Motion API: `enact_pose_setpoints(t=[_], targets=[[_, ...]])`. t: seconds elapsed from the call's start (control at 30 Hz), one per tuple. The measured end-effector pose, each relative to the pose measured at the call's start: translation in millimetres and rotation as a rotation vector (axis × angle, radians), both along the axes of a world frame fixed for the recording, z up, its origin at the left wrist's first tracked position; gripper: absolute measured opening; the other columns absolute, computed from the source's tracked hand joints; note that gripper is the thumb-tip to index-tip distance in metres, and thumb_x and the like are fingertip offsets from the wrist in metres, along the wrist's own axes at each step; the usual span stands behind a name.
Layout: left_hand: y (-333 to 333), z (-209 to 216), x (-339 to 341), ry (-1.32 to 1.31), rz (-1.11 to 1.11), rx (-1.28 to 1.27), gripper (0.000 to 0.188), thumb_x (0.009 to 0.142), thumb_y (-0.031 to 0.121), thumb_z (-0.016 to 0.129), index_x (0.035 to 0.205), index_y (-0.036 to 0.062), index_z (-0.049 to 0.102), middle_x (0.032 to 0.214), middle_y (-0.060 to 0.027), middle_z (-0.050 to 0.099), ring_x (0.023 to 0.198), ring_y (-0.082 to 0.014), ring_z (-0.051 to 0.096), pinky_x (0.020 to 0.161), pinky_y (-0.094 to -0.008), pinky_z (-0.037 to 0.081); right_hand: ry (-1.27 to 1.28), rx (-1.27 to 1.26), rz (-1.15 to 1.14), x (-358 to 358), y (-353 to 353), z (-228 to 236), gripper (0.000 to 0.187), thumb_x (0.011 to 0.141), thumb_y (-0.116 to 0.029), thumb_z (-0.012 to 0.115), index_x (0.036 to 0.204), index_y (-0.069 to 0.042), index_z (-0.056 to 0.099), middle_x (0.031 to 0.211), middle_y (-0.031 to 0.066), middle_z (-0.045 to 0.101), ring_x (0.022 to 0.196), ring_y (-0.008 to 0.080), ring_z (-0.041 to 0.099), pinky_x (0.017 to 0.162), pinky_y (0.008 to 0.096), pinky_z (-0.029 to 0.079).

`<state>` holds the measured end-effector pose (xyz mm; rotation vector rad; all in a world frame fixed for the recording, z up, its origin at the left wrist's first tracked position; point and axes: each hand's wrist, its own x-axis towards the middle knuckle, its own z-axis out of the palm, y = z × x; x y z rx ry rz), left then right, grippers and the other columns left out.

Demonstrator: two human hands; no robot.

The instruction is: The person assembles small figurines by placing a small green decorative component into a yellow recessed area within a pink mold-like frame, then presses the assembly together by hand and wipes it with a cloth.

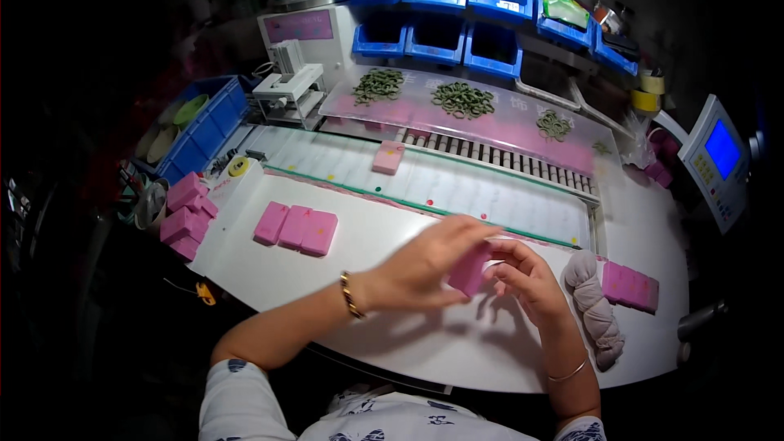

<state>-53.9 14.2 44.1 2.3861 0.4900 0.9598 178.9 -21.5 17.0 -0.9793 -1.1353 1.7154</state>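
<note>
Over the white table (392, 249), both hands meet at a pink rectangular block (470, 271). My left hand (429, 265) has it between thumb and fingers from the left and covers part of it. The curled fingers and thumb of my right hand (527, 273) close on its right edge, slightly smeared by motion. To the left, several similar pink blocks (307, 229) lie side by side. Another group of pink blocks (630, 286) lies at the right, beside a twisted pale cloth roll (594, 310).
Beyond the hands runs a conveyor (351, 170) with a pale pink block (388, 157) on it. A clear sheet behind bears piles of green rings (463, 101). Blue bins (434, 39) stand at the back, a screen panel (717, 155) right, stacked pink blocks (187, 216) left.
</note>
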Motion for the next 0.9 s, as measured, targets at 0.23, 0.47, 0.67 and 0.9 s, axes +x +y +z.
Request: enact_pose_setpoints(t=[0.23,0.47,0.67,0.9], targets=[[5,-11,56,-0.123,-0.116,0.049,0.079,0.071,0.007,0.08,0.142,0.0058,0.043,0.13,-0.0148,0.048,0.119,-0.0334,0.05,0.1,-0.0409,0.045,0.069,0.196,-0.168,26,5,-2,0.036,0.088,-0.003,0.067,0.122,-0.004,0.054,0.112,0.0041,0.058,0.106,0.0113,0.056,0.092,0.0265,0.047],[15,-41,61,-0.219,-0.087,-0.478,0.075,0.083,0.008,0.075,0.147,0.0015,0.038,0.123,-0.0162,0.063,0.11,-0.0273,0.065,0.095,-0.0361,0.052,-0.552,0.763,-0.226,17,-1,17,0.043,0.078,-0.005,0.076,0.119,-0.002,0.061,0.111,0.0094,0.062,0.099,0.0194,0.062,0.075,0.0286,0.052],[17,-31,46,-0.249,-0.271,-0.887,0.072,0.087,0.0,0.07,0.149,0.002,0.035,0.136,-0.0121,0.056,0.122,-0.0164,0.055,0.102,-0.0318,0.046,-0.476,0.732,-0.134,25,-1,18,0.044,0.086,0.0,0.068,0.128,0.0,0.057,0.119,0.0118,0.061,0.103,0.02,0.062,0.087,0.0299,0.054],[11,-32,60,-0.72,-0.208,-1.163,0.063,0.089,0.0,0.067,0.143,0.0052,0.035,0.136,-0.0176,0.053,0.122,-0.024,0.056,0.105,-0.0357,0.046,-0.113,0.502,-0.381,18,-2,15,0.057,0.087,0.003,0.066,0.139,-0.003,0.045,0.129,0.0085,0.05,0.118,0.0154,0.051,0.092,0.0283,0.052]])
